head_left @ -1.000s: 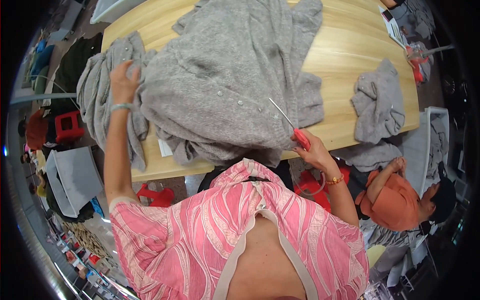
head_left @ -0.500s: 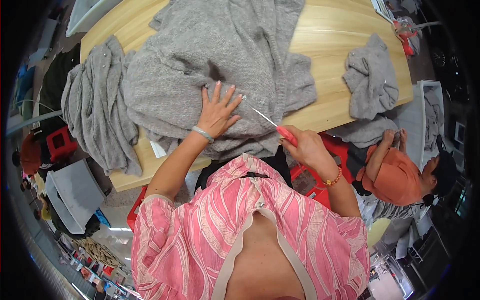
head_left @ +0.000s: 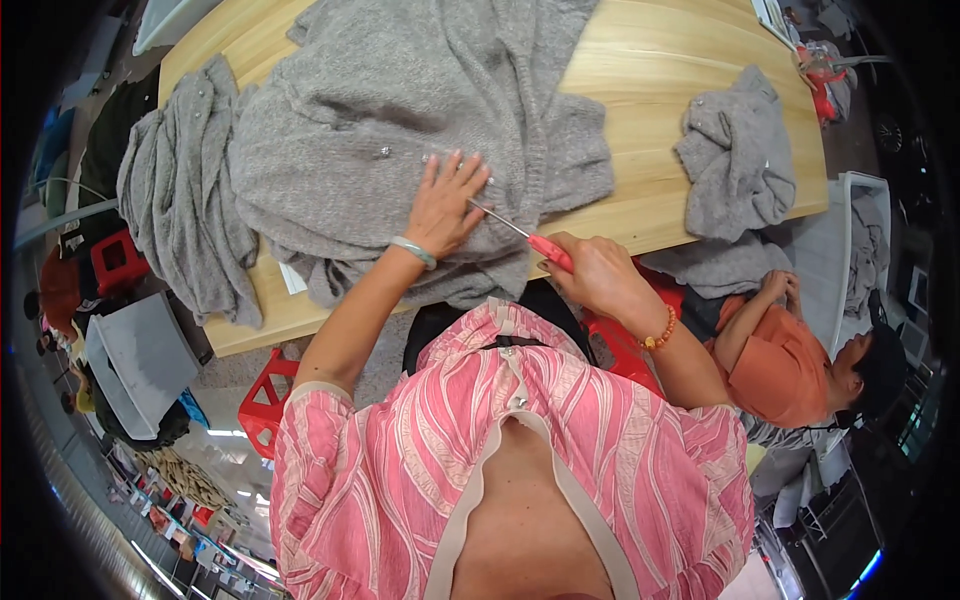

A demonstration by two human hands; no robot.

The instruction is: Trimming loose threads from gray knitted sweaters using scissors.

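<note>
A grey knitted garment (head_left: 330,180) lies spread over the table in front of me, with small shiny ornaments on it. My left hand (head_left: 445,208) rests flat on the garment, fingers stretched out, beside a few of these ornaments. In my right hand (head_left: 600,275), at the table's near edge, is a slim tool (head_left: 550,252) with a red handle and a thin metal shaft. Its shaft points up and left, over the knit. The tip ends by my left fingers; whether it touches the cloth I cannot tell.
On the wooden table (head_left: 660,90), a bunched grey garment (head_left: 180,190) hangs over the left edge and another (head_left: 740,150) lies at the right. A person in an orange shirt (head_left: 780,365) sits at the right. A red stool (head_left: 265,405) stands at lower left.
The main garment now lies flatter, and the dark gap near my left fingers is gone. More ornaments show. My left hand has moved slightly right; my right hand and tool have moved slightly left and up.
</note>
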